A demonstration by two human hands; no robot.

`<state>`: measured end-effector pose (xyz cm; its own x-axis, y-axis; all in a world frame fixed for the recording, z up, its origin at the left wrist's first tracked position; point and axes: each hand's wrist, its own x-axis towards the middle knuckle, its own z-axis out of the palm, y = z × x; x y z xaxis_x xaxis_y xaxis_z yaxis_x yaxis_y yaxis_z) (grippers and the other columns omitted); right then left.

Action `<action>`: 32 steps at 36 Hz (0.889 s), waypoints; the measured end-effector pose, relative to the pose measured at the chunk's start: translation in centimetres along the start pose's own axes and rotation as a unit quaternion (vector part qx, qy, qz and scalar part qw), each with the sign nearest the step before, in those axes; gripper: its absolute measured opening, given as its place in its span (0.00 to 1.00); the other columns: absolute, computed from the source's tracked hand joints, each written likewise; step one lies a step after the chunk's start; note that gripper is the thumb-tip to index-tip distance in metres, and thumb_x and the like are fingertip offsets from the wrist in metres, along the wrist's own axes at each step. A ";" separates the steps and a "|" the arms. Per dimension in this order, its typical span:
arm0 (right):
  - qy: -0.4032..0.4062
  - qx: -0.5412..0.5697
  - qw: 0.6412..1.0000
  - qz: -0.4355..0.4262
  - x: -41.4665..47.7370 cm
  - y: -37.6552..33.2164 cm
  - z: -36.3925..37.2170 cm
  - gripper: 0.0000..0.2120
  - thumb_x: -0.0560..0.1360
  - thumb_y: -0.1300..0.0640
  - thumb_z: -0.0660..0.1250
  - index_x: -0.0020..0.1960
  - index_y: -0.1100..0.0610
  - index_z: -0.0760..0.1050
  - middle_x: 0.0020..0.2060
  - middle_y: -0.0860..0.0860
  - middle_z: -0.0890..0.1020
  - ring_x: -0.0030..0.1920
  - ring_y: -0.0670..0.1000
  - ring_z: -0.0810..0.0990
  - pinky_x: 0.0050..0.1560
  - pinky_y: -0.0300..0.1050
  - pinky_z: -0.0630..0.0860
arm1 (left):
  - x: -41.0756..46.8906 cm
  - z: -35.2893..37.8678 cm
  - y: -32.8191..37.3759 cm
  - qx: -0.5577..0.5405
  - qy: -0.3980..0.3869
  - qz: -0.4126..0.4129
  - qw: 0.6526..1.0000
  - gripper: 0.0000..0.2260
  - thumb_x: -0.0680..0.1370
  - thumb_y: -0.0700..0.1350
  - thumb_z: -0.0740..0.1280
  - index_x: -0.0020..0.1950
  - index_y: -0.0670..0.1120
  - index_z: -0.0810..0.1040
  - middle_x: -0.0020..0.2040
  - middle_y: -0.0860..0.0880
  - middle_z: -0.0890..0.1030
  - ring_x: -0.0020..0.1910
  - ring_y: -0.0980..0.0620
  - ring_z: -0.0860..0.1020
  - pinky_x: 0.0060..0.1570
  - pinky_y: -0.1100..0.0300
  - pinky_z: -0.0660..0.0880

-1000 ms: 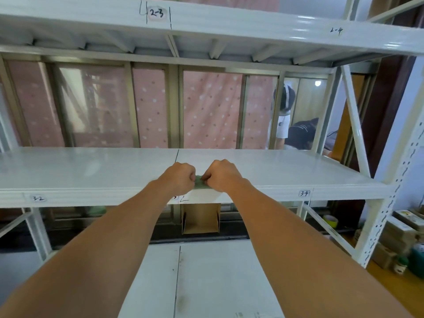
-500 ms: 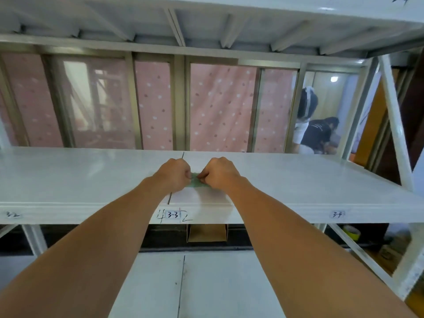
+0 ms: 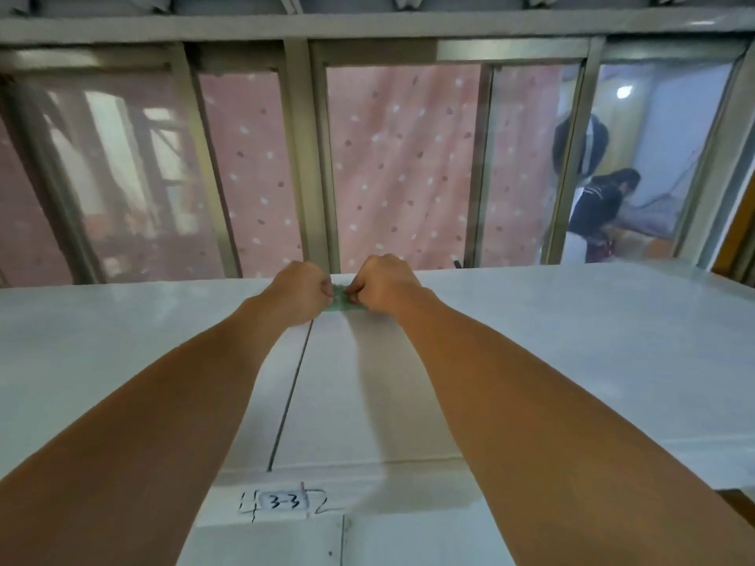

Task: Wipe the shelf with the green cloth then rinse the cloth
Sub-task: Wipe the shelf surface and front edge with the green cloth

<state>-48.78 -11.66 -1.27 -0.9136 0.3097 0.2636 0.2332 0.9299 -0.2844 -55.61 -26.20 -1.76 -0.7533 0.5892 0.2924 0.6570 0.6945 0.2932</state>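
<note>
The white metal shelf (image 3: 572, 361) fills the lower half of the head view, with a seam running down its middle and a label "3-3" on its front edge. The green cloth (image 3: 342, 301) lies bunched on the shelf near its back edge; only a small strip shows between my fists. My left hand (image 3: 300, 288) and my right hand (image 3: 382, 284) are both closed on it, side by side, arms stretched far forward.
Behind the shelf stands a glazed partition (image 3: 314, 157) with metal frames and a pink dotted curtain. Through the right pane a person (image 3: 600, 206) bends over. The shelf above (image 3: 367, 6) hangs overhead.
Both hands have pushed the cloth from near the shelf's front edge to its back edge. My head has moved closer and the view has tilted up.
</note>
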 end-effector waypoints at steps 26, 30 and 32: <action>0.016 0.060 0.998 0.022 10.5 -2.0 3.9 0.14 0.73 0.49 0.72 0.56 0.55 0.84 0.50 0.55 0.84 0.50 0.57 0.82 0.54 0.47 0.82 | 8.8 0.4 -5.6 0.034 0.018 -0.037 0.999 0.05 0.77 0.41 0.67 0.45 0.48 0.82 0.48 0.46 0.83 0.45 0.46 0.79 0.46 0.56 0.75; 0.007 0.038 0.999 0.005 10.6 -2.7 3.5 0.15 0.74 0.49 0.72 0.57 0.55 0.84 0.51 0.56 0.83 0.51 0.57 0.82 0.53 0.47 0.81 | 8.5 0.0 -5.6 0.037 0.018 -0.025 0.999 0.05 0.77 0.40 0.67 0.48 0.43 0.83 0.47 0.45 0.82 0.44 0.46 0.79 0.46 0.54 0.76; 0.005 0.025 1.000 -0.010 10.4 -3.3 3.1 0.14 0.76 0.54 0.71 0.58 0.58 0.83 0.53 0.58 0.82 0.53 0.59 0.82 0.55 0.47 0.81 | 8.3 -0.2 -5.5 0.048 0.018 -0.018 0.999 0.05 0.77 0.39 0.67 0.48 0.42 0.83 0.48 0.42 0.83 0.46 0.44 0.80 0.49 0.51 0.78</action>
<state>-60.13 -12.11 -0.46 -0.9147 0.2930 0.2784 0.1974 0.9249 -0.3251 -65.48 -25.15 -0.75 -0.7734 0.5490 0.3169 0.6224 0.7523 0.2161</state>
